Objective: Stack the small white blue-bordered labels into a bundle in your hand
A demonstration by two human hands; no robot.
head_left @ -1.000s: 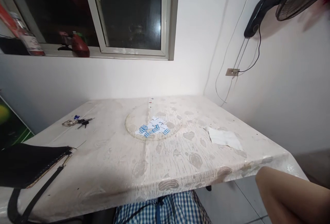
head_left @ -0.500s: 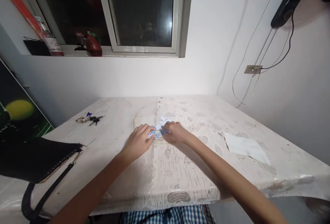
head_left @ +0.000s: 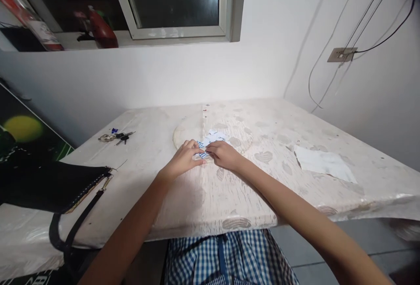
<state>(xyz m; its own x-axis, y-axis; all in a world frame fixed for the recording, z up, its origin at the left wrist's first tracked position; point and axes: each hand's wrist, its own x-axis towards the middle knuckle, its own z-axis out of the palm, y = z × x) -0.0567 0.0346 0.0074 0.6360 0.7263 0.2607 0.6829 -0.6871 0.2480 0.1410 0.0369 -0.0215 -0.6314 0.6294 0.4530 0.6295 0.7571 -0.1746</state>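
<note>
My left hand (head_left: 184,159) rests at the middle of the table, thumb and fingers closed around small white paper pieces (head_left: 202,155) with blue print. Touching the same cluster from the other side, my right hand (head_left: 225,154) has its fingers drawn together in a pinch on a piece; its fingertips partly cover it. Just beyond the hands lie loose white paper scraps (head_left: 215,135), some overlapping. A faint round mark or disc (head_left: 179,134) shows around the pieces on the table cover.
The patterned table cover (head_left: 183,215) spreads under everything. At left lie keys (head_left: 123,137), a small blue object (head_left: 114,130) and a black bag (head_left: 49,184) with a strap. To the right is a torn white sheet (head_left: 323,162). Bottles, including a red one (head_left: 101,29), stand on the windowsill.
The view has tilted down. My hands have drawn closer together over the blue-printed pieces, and more white scraps show beyond them.
</note>
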